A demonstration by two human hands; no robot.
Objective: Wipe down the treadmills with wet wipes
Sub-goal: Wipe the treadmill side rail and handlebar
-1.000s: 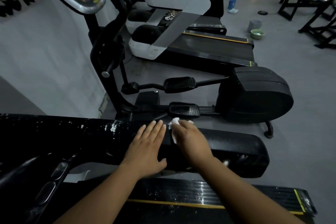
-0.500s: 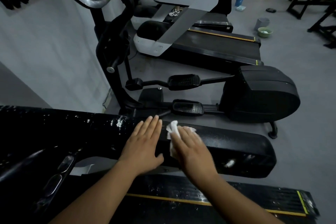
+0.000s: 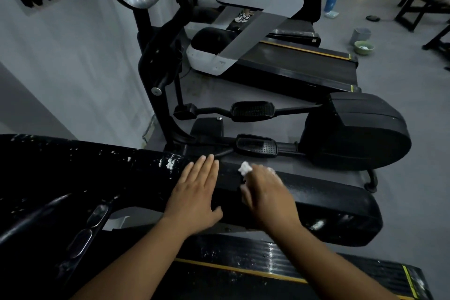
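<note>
Treadmill handrail, a long glossy black padded bar (image 3: 316,204), runs crosswise under both hands, its long axis going from beyond the left hand to a rounded end past the right hand.

Head view: the left hand (image 3: 194,195) lies flat on the bar, fingers straight and together, grasping nothing. The right hand (image 3: 267,195) is just beside it and covers a crumpled white wet wipe (image 3: 244,168), which pokes out past the fingertips. Motion blur hides whether the fingers pinch the wipe or only press it.

White specks (image 3: 170,163) dot the bar to the outside of each hand. The right hand is nearer the rounded end, so strokes along the axis seem called for. Nearer than both wrists lies the ribbed black belt deck with yellow stripe (image 3: 243,268), also speckled.
</note>
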